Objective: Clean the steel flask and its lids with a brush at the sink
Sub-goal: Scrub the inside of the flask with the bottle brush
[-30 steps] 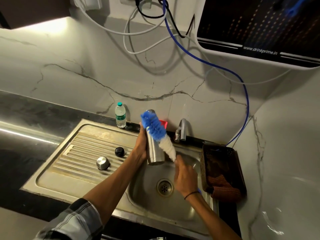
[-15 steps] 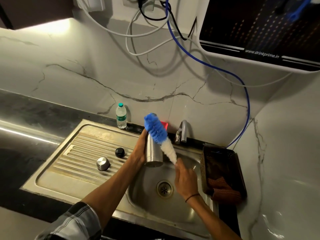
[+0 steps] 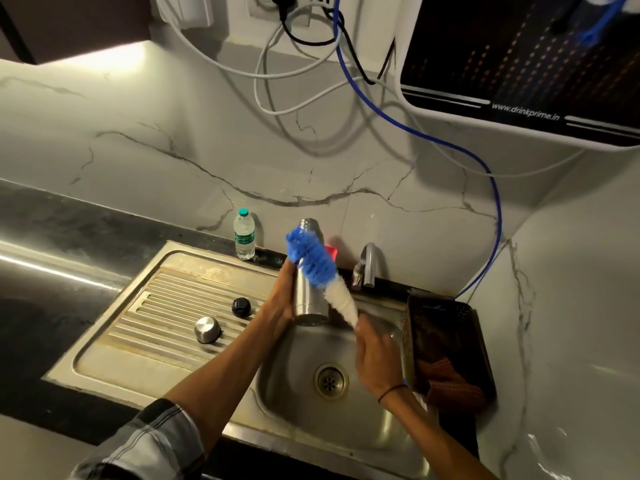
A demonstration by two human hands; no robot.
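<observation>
Over the steel sink basin (image 3: 381,427), our left hand (image 3: 280,299) wraps the upright cylindrical steel flask (image 3: 309,292) mid-body; smooth, rigid, probably slippery wet. Our right hand (image 3: 375,355) clenches the blue-and-white bottle brush (image 3: 320,268) against its side.

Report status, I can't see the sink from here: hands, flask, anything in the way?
Left hand grips steel flask upright over sink. Right hand holds brush against flask's outside. Both lids on drainboard, nothing blocking.

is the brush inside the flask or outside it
Outside. The brush lies across the outer side of the steel flask, whose open mouth shows bare above the blue bristles.
</observation>
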